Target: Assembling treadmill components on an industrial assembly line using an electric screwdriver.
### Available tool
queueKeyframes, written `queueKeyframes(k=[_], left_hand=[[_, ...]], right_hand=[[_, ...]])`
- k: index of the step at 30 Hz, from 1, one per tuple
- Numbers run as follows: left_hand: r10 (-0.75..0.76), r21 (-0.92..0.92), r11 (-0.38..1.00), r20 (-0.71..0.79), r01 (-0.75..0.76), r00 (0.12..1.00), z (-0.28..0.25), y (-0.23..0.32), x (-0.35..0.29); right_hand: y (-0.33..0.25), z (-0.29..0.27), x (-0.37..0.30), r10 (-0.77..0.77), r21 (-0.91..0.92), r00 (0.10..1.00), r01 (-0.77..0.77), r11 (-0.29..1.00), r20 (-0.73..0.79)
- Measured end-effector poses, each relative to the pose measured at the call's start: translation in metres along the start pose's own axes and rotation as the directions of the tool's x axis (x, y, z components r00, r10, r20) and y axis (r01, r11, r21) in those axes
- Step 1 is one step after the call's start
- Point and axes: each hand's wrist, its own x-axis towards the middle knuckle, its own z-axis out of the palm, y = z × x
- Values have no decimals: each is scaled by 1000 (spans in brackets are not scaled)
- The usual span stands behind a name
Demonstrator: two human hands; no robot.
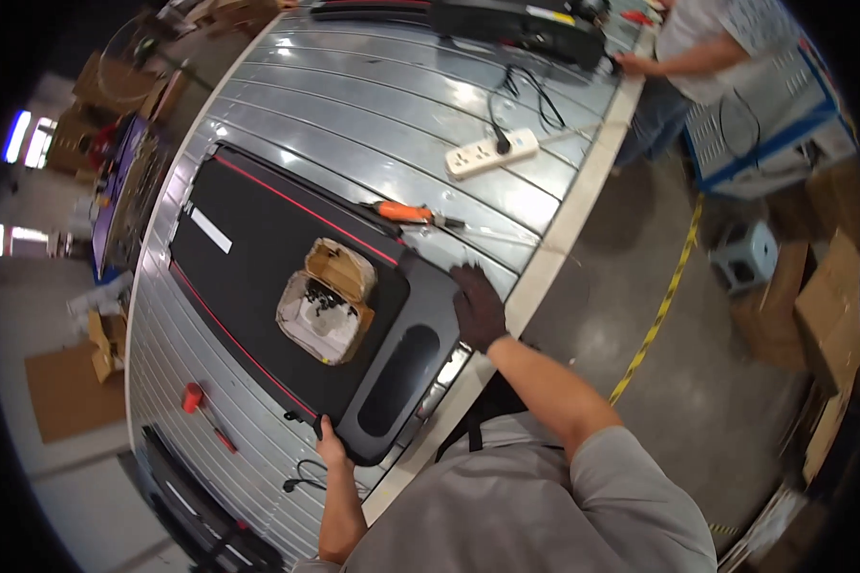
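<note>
A flat black walking treadmill with red stripes along its sides lies on the slatted metal table, its grey end cover toward me. My left hand is closed on its near left corner, fingers partly hidden by the edge. At the cover's right corner, my right hand, in a dark glove, grips the edge. An open cardboard box holding small black parts and a white bag sits on the belt. Just beyond the right side rests an orange power screwdriver.
A white power strip with a black plug lies farther back on the table. A red-headed mallet is at left. Another black machine stands at the far end, beside a co-worker. A grey stool and cardboard are right.
</note>
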Motion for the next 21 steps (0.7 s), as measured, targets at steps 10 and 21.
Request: queueKeyframes(k=[10,21], left_hand=[[22,183,983,-100,-3,995,-16,132,74],[575,428,-345,800,-835,173,87,165,-103]], right_hand=[[-77,57,153,199,160,936,-253,954,292],[-69,51,64,-88,170,906,18,985,414]])
